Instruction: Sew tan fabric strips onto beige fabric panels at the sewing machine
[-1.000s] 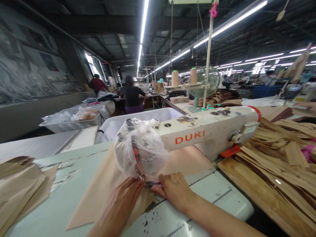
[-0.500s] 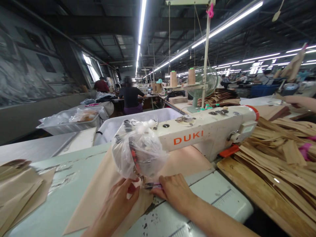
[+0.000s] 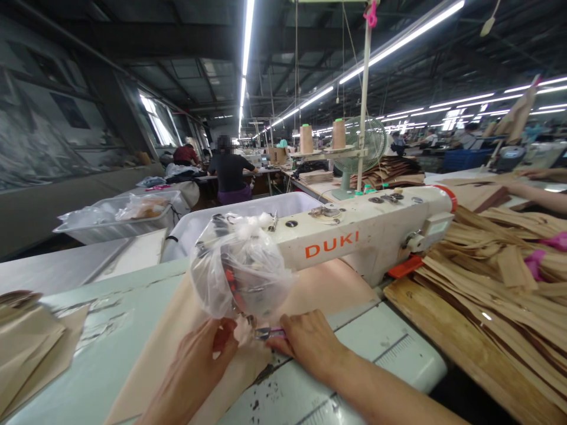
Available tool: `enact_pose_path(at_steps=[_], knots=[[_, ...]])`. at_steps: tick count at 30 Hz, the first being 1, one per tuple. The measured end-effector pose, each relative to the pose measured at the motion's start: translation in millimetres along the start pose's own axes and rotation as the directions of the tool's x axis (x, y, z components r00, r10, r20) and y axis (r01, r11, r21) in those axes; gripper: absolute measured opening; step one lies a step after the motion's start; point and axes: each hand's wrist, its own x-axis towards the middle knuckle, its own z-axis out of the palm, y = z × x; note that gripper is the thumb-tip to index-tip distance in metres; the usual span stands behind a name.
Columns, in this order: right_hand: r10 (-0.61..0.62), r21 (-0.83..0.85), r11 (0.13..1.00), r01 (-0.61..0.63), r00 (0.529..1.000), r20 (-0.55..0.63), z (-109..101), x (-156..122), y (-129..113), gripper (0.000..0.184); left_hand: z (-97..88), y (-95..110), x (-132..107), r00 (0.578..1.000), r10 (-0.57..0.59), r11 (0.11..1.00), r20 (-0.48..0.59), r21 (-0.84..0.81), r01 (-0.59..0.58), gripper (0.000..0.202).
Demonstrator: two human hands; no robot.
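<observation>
— Where your fingers meet under the needle, what have you got?
— Your right hand pinches a small metal tool with a purple grip, its tip pointing to 9 o'clock, just below the bagged head of the machine. Your left hand sits at 9 o'clock of that tool, fingers curled and half closed, touching the lower edge of the plastic bag; you cannot tell whether it grips the bag.
— And underneath?
— Both hands rest on the tan fabric spread over the pale green table. At 3 o'clock a heap of tan cut pieces lies on a wooden board. At 12 o'clock, behind the machine, stands a white bin, with two thread cones and a fan further back.
</observation>
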Motion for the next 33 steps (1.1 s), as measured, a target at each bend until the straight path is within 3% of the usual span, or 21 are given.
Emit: enact_pose_path(at_steps=[4,11,16,26,33], knots=[[0.003,0.004,1.0,-0.003,1.0,0.006,-1,-1,0,0.048,3.6,-1,0,0.999,-0.031,0.999,0.019,0.008,0.031,0.027],[-0.002,0.004,1.0,0.002,1.0,0.003,0,1,-1,0.049,19.1,-2,0,0.993,0.111,0.993,0.042,0.019,-0.112,0.033],[-0.017,0.008,1.0,0.017,1.0,-0.002,-1,5,-3,0.05,8.9,2,-3,0.992,0.125,0.992,-0.002,0.036,-0.124,0.022],[-0.064,0.014,0.998,0.063,0.998,0.002,6,13,-6,0.049,-13.0,19,-2,0.923,0.376,0.923,-0.089,0.126,-0.364,0.029],[-0.065,0.014,0.998,0.065,0.998,-0.02,6,15,-9,0.048,-13.6,19,0,0.945,0.324,0.946,-0.052,0.014,-0.323,0.031]])
